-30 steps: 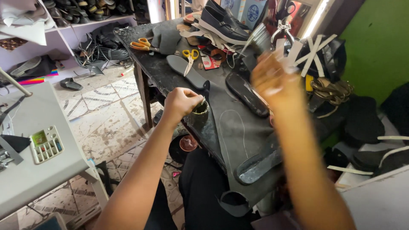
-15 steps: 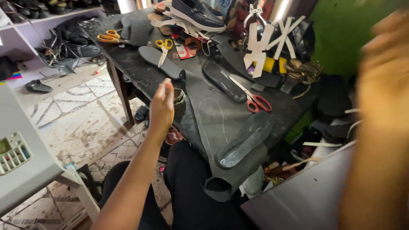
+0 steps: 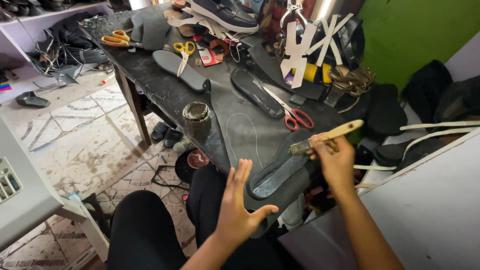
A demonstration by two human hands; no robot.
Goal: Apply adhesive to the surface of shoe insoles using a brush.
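My right hand (image 3: pixel 336 159) grips a small brush (image 3: pixel 327 137) with a pale wooden handle, its bristle end over the near end of a dark shoe sole (image 3: pixel 280 171) lying on a grey sheet (image 3: pixel 240 125) at the near edge of the black workbench (image 3: pixel 160 85). The sole's surface looks wet and shiny. My left hand (image 3: pixel 239 206) hovers open, fingers spread, just left of the sole and touching nothing. A dark, dirty glue jar (image 3: pixel 196 118) stands on the bench edge further left.
Red-handled scissors (image 3: pixel 295 114), another sole (image 3: pixel 256 92), yellow scissors (image 3: pixel 183 52), orange scissors (image 3: pixel 116 39), a grey insole (image 3: pixel 180 70) and a dark shoe (image 3: pixel 224 13) lie on the bench. A white surface (image 3: pixel 430 210) is at right, a grey table (image 3: pixel 20 200) at left.
My left hand left the jar and moved to the sole, opening wide. My right hand came down from the right with the brush to the sole's end.
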